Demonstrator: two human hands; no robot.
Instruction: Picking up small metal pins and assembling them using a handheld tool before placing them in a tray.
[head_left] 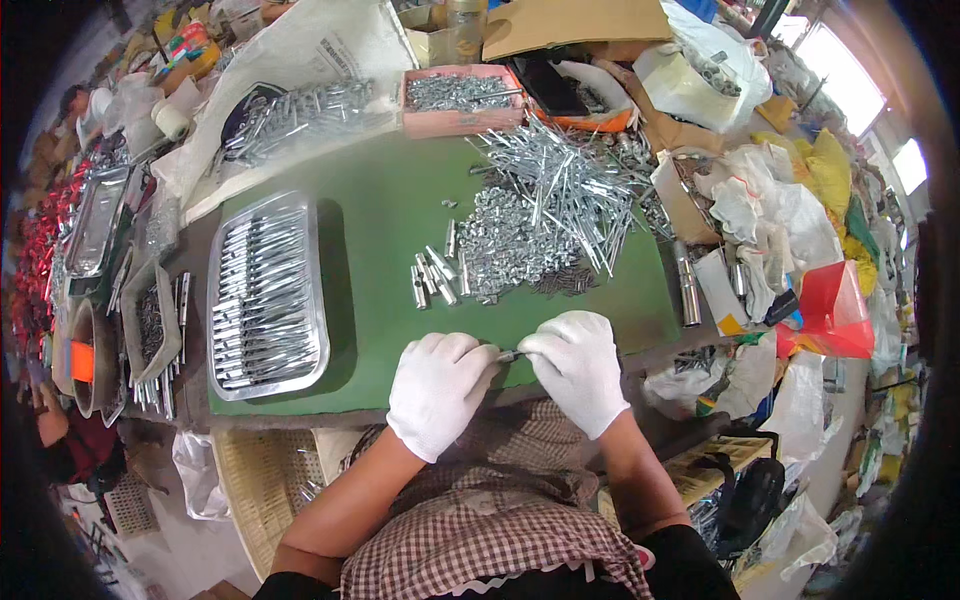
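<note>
Both my hands wear white knitted gloves and meet over the near edge of the green mat (400,190). My left hand (442,385) is closed around one end of a small metal rod (510,355). The fingers of my right hand (578,358) pinch its other end. Most of the rod is hidden in the gloves. Just beyond my hands lie several short metal tubes (433,276). Farther right are a heap of small metal fittings (510,240) and a pile of long thin metal rods (575,185). A clear tray (322,340) on the left holds rows of metal rod pieces.
A pink box (462,122) of small metal parts stands at the mat's far edge. Metal tubes lie on a white sack (330,50) at the far left. A thick metal socket tube (688,290) lies right of the mat. A yellow basket (245,480) sits below the table.
</note>
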